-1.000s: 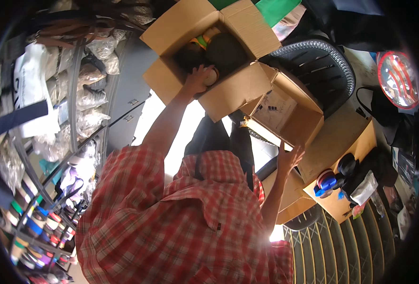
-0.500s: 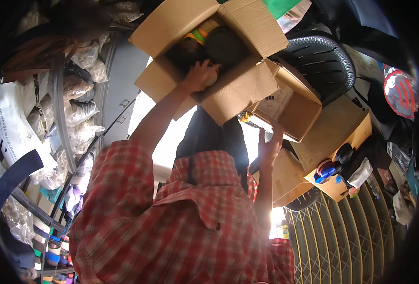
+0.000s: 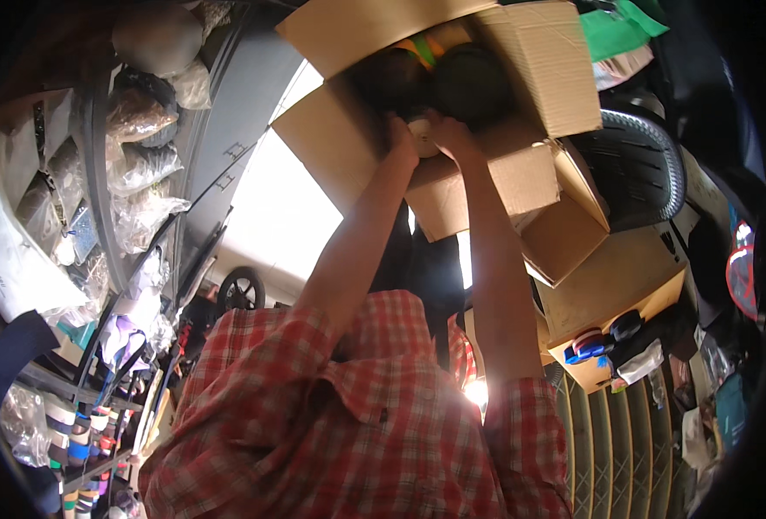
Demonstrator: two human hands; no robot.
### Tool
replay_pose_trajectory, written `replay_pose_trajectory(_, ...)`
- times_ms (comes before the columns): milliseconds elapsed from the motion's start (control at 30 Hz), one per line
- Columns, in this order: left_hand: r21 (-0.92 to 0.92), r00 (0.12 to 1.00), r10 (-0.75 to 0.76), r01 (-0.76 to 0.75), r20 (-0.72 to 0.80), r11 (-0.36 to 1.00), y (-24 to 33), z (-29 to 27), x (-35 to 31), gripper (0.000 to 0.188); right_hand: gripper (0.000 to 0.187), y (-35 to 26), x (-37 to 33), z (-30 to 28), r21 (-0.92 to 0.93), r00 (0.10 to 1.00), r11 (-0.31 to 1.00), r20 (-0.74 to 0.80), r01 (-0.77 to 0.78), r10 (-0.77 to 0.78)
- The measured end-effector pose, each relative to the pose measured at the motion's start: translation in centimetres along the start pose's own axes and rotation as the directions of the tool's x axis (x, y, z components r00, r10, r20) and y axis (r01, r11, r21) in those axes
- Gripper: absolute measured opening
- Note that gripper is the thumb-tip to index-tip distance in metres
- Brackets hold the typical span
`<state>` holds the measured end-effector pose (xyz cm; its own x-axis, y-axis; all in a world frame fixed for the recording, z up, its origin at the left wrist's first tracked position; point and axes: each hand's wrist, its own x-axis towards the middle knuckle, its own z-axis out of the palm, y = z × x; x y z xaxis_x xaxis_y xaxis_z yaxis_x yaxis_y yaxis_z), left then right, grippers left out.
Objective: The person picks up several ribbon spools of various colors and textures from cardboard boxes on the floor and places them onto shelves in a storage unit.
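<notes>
both hands, left hand (image 3: pixel 403 138), right hand (image 3: pixel 452 138), gripping small pale object (image 3: pixel 423 137), open cardboard box (image 3: pixel 538 69)

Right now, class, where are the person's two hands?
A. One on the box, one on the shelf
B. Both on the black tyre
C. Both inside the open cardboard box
C: the left hand and right hand meet at a small pale object inside the open cardboard box.

The open box (image 3: pixel 521 60) is plain brown corrugated cardboard, matt and slightly rough. Inside it sit dark, dull rounded things (image 3: pixel 469 82). Below the box, a second carton (image 3: pixel 612 285) shows the same matt board. Left of the box, crinkled clear plastic bags (image 3: pixel 145 164) shine glossy. Nearer, the checked shirt (image 3: pixel 339 432) is soft woven cloth.
</notes>
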<state>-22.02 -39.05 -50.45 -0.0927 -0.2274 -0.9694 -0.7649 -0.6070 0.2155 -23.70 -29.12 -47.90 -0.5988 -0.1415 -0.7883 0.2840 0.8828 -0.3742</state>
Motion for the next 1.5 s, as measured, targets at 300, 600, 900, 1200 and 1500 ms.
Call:
replay_pose_trajectory(300,-0.168,0.992,-0.056,0.074,0.111,0.983,0.0,-0.5,2.5,0.058,0.085,-0.1,2.6,-0.6,0.459,0.963,0.849,0.186,-0.262,0.197)
replay_pose_trajectory(600,-0.084,0.988,-0.053,0.066,0.144,0.994,-2.4,-0.7,4.7,0.060,0.078,0.4,3.6,0.9,0.562,0.923,0.734,0.185,-0.381,0.337)
replay_pose_trajectory(900,0.042,0.985,-0.073,0.067,0.156,0.997,-1.2,0.1,-0.6,0.062,0.068,4.9,4.6,2.9,0.689,0.978,0.719,0.076,0.088,-0.193)
replay_pose_trajectory(1200,-0.014,0.971,0.008,-0.005,0.238,1.000,-1.4,-2.3,-1.6,0.050,0.080,-2.6,-3.3,-0.2,0.328,0.939,0.933,-0.252,-0.146,0.235)
replay_pose_trajectory(1500,-0.100,0.948,0.116,-0.091,0.295,0.991,-0.1,-2.8,-4.3,0.052,0.094,-3.3,-2.2,0.1,0.170,0.965,0.959,-0.093,-0.227,0.245)
